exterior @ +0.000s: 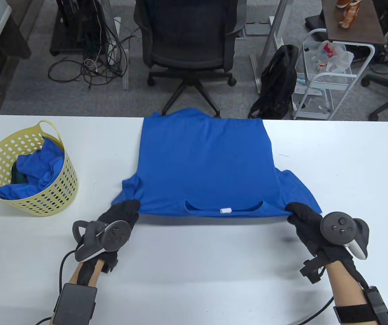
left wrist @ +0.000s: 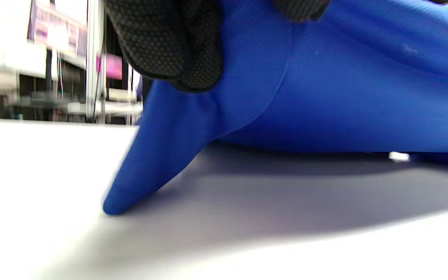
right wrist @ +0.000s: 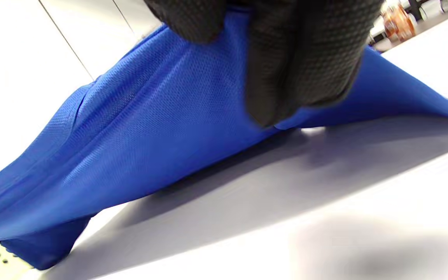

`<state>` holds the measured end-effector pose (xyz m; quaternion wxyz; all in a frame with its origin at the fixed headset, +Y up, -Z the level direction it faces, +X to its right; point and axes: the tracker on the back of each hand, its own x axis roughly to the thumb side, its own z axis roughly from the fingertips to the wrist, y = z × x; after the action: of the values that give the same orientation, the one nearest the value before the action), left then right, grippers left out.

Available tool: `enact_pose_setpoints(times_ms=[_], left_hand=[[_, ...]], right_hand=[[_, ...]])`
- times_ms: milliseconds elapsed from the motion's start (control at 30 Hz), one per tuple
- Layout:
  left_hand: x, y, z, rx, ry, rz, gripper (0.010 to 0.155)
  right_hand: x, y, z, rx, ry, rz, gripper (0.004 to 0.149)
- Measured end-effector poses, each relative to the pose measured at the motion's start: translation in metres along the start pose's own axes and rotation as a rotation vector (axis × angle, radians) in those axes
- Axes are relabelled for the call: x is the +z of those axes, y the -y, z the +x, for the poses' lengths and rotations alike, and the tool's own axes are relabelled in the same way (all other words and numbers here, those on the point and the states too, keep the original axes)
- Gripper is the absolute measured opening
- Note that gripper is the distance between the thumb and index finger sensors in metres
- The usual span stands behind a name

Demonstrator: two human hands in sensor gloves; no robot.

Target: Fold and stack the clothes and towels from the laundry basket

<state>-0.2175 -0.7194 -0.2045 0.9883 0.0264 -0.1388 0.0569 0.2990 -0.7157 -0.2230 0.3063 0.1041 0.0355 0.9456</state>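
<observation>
A blue T-shirt (exterior: 207, 159) lies spread on the white table (exterior: 194, 264), collar and white label toward me, its far hem hanging over the table's back edge. My left hand (exterior: 124, 211) pinches the left shoulder by the sleeve, and my right hand (exterior: 299, 213) pinches the right shoulder. Both lift the near edge slightly off the table. In the left wrist view the black fingers (left wrist: 169, 42) grip the blue T-shirt (left wrist: 325, 97), and its sleeve tip touches the tabletop. The right wrist view shows fingers (right wrist: 301, 58) clamped on the blue T-shirt (right wrist: 150, 128), with shadow beneath.
A yellow perforated laundry basket (exterior: 55, 196) stands at the table's left, holding more blue cloth (exterior: 34, 172). Beyond the table's far edge are an office chair (exterior: 188, 40), a black backpack (exterior: 277, 81) and a white cart (exterior: 329, 78).
</observation>
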Motion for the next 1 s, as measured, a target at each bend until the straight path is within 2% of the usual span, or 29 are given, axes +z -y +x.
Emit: enact_pose_setpoints(times_ms=[100, 167, 233, 300, 333, 367, 400, 433, 467, 500, 533, 567, 600, 667, 733, 767, 833, 933, 1000], left_hand=[[0.010, 0.010, 0.003, 0.050, 0.001, -0.036, 0.048], [0.012, 0.005, 0.000, 0.094, -0.006, -0.014, 0.048], [0.010, 0.000, -0.007, 0.223, -0.025, -0.017, 0.048], [0.002, 0.001, -0.015, 0.482, -0.085, -0.065, 0.048], [-0.010, 0.005, -0.022, 0.625, -0.143, -0.121, 0.048], [-0.030, 0.010, -0.028, 0.693, -0.218, -0.188, 0.048], [-0.046, 0.011, -0.031, 0.691, -0.254, -0.189, 0.048], [-0.071, 0.001, -0.032, 0.621, -0.262, -0.114, 0.048], [-0.083, -0.014, -0.030, 0.552, -0.265, -0.041, 0.048], [-0.095, -0.046, -0.021, 0.443, -0.254, 0.170, 0.048], [-0.100, -0.067, -0.013, 0.364, -0.234, 0.328, 0.048], [-0.103, -0.099, -0.003, 0.213, -0.176, 0.449, 0.047], [-0.098, -0.125, 0.004, 0.059, -0.127, 0.537, 0.048], [-0.081, -0.157, 0.010, -0.139, -0.025, 0.653, 0.047], [-0.056, -0.168, 0.008, -0.204, 0.036, 0.724, 0.047], [-0.042, -0.164, 0.006, -0.198, 0.059, 0.748, 0.047], [-0.024, -0.147, 0.005, -0.159, 0.073, 0.709, 0.047], [-0.001, -0.095, 0.006, -0.188, 0.055, 0.580, 0.048], [0.008, -0.058, 0.006, -0.188, 0.031, 0.436, 0.048]], right_hand=[[0.011, -0.006, -0.010, -0.102, -0.061, 0.041, 0.040], [0.016, -0.005, -0.015, -0.195, -0.098, 0.056, 0.040], [0.020, -0.001, -0.018, -0.313, -0.142, 0.072, 0.040], [0.018, 0.001, -0.020, -0.420, -0.206, 0.088, 0.040], [0.009, 0.001, -0.022, -0.458, -0.249, 0.089, 0.040], [-0.008, 0.001, -0.023, -0.481, -0.297, 0.061, 0.040], [-0.024, 0.003, -0.022, -0.473, -0.312, 0.025, 0.040], [-0.044, 0.014, -0.016, -0.416, -0.250, -0.065, 0.040], [-0.055, 0.025, -0.006, -0.341, -0.191, -0.160, 0.040], [-0.065, 0.044, 0.014, -0.228, -0.117, -0.352, 0.040], [-0.068, 0.055, 0.030, -0.160, -0.068, -0.485, 0.039], [-0.070, 0.074, 0.054, -0.052, 0.045, -0.603, 0.039], [-0.067, 0.087, 0.068, 0.021, 0.132, -0.652, 0.039], [-0.051, 0.109, 0.085, 0.052, 0.242, -0.720, 0.039], [-0.034, 0.118, 0.086, -0.017, 0.341, -0.745, 0.039], [-0.025, 0.117, 0.083, -0.055, 0.382, -0.729, 0.039], [-0.014, 0.108, 0.075, -0.046, 0.403, -0.643, 0.039], [-0.001, 0.075, 0.053, 0.037, 0.346, -0.476, 0.039], [0.007, 0.049, 0.038, 0.071, 0.257, -0.357, 0.039]])
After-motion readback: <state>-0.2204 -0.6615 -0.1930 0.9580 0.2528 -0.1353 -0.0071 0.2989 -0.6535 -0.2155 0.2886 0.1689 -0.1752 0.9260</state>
